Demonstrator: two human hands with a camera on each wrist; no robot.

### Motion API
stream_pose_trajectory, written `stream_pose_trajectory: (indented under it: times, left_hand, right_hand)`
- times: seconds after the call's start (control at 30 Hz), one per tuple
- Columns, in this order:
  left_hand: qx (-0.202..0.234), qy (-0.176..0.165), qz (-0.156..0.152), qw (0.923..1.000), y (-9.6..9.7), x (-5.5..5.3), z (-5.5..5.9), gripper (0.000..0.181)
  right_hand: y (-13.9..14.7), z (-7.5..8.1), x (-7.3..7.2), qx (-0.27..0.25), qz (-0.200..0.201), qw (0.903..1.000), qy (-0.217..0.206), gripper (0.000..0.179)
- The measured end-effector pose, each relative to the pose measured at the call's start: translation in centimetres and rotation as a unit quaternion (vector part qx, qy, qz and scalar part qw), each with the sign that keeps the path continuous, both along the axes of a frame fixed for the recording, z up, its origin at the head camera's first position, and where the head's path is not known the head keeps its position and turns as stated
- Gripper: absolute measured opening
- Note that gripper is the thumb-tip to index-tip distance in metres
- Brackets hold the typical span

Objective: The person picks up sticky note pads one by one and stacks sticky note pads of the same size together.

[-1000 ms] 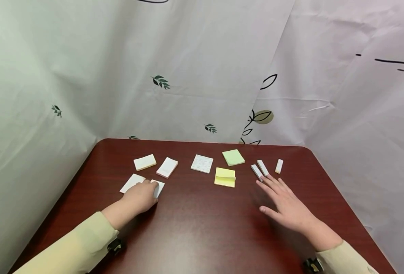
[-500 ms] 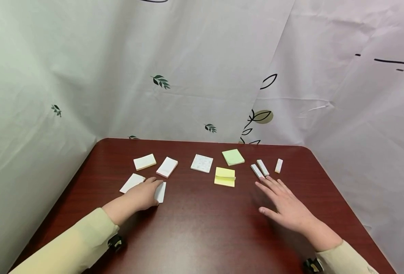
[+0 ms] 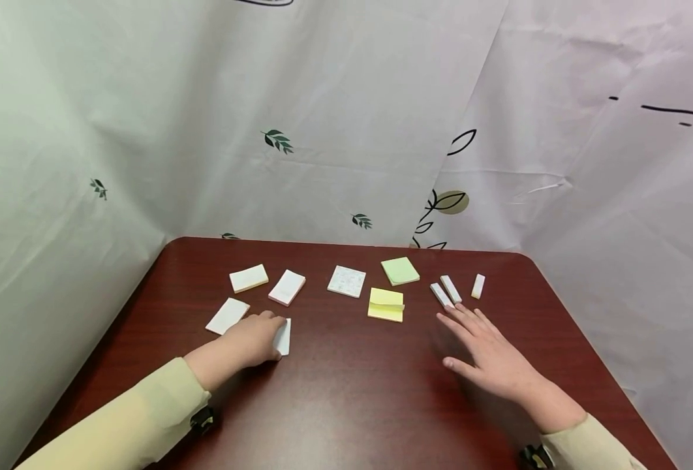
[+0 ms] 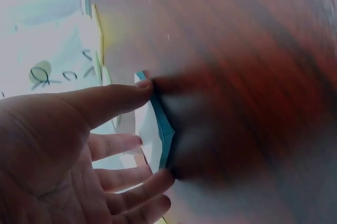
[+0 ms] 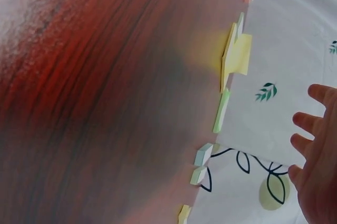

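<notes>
In the head view my left hand (image 3: pixel 251 339) holds a white sticky note pad (image 3: pixel 284 338) low over or on the table, partly covering it. The left wrist view shows the pad's blue edge (image 4: pixel 165 132), with the thumb and fingers gripping it at opposite ends. My right hand (image 3: pixel 490 356) is spread with straight fingers, its fingertips close by two narrow white page-marker pads (image 3: pixel 441 296); whether they touch cannot be told. In the right wrist view the right hand (image 5: pixel 320 153) shows only in part, holding nothing.
Around the left hand lie white pads: one beside the wrist (image 3: pixel 227 316), one yellow-edged (image 3: pixel 248 279), one pink-edged (image 3: pixel 287 288). A patterned pad (image 3: pixel 346 281), green pad (image 3: pixel 400 270), yellow pad (image 3: pixel 385 305) with a raised sheet and another narrow pad (image 3: pixel 478 286) lie farther right. A cloth backdrop (image 3: pixel 335 117) surrounds the table (image 3: pixel 346 405).
My left hand has slid the white sticky note pad a little to the right and nearer to me, turning it more upright in view. The right hand stays almost still.
</notes>
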State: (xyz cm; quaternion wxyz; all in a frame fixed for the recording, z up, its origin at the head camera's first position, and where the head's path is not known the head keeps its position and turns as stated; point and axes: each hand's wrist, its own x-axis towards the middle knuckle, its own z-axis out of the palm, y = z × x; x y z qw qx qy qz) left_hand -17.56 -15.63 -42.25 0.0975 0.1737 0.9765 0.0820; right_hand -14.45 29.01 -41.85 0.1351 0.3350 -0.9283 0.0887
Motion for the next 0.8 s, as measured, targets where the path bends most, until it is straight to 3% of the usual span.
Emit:
stream_pose_trajectory:
  times: [0.5,0.7,0.8]
  left_hand:
    - [-0.051,0.036,-0.037,0.9974,3.9,3.9,0.6,0.055]
    - [-0.064,0.028,-0.043,0.9966,4.5,4.5,0.4,0.065]
    - [-0.053,0.045,-0.057,0.9960,4.7,4.4,0.3,0.064]
  right_hand:
    - [-0.2,-0.2,-0.2,0.007,0.003,0.9999,-0.008,0.075]
    - [-0.1,-0.3,-0.2,0.003,0.002,1.0000,-0.009,0.075]
    - [0.1,-0.3,-0.1,0.003,-0.001,0.9999,-0.010,0.075]
